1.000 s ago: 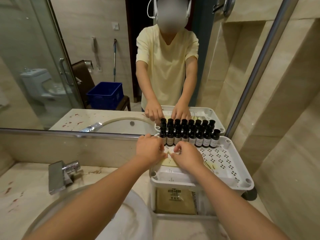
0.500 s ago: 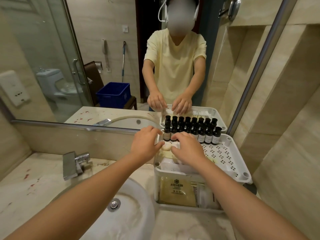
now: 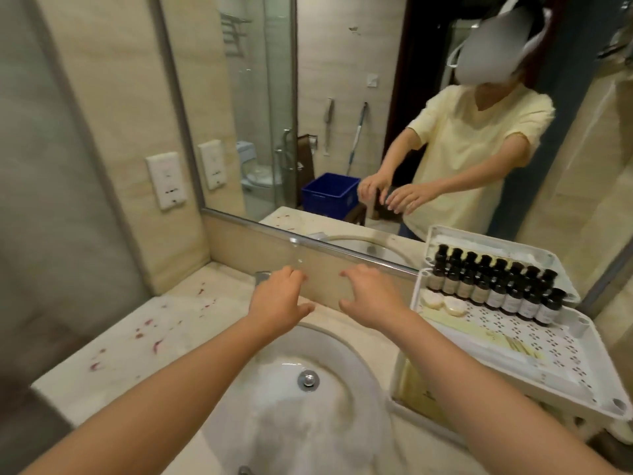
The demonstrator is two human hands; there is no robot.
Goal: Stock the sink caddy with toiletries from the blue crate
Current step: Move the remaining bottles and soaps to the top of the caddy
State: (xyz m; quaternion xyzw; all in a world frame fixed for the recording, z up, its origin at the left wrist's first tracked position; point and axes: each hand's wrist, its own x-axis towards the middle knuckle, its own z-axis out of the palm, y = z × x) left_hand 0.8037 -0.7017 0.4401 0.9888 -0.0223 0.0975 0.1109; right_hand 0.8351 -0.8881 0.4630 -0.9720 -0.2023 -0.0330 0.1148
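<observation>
The fingers (image 3: pixel 294 274) of the left hand (image 3: pixel 277 299) are loosely spread and slightly bent, and nothing is held in them. Those of the right hand (image 3: pixel 373 299) are likewise relaxed and empty. Both hands are held side by side above the back rim of the white oval ceramic sink basin (image 3: pixel 346 389), apart from each other and just short of the wall mirror (image 3: pixel 342 97).

The white perforated plastic sink caddy (image 3: pixel 548 341) stands to the right of both hands, so the right hand is the nearer one. A row of small dark bottles with pale labels (image 3: pixel 496 286) runs along the caddy's far edge, with two round pale soaps (image 3: pixel 445 301) just in front of its left end.

The blue plastic crate (image 3: pixel 329 193) is seen only as a reflection, left of the person's reflected figure. From this it is judged to lie behind the person and toward the left side. A further fetch would therefore call for a turn away from the caddy, with the left hand leading.
</observation>
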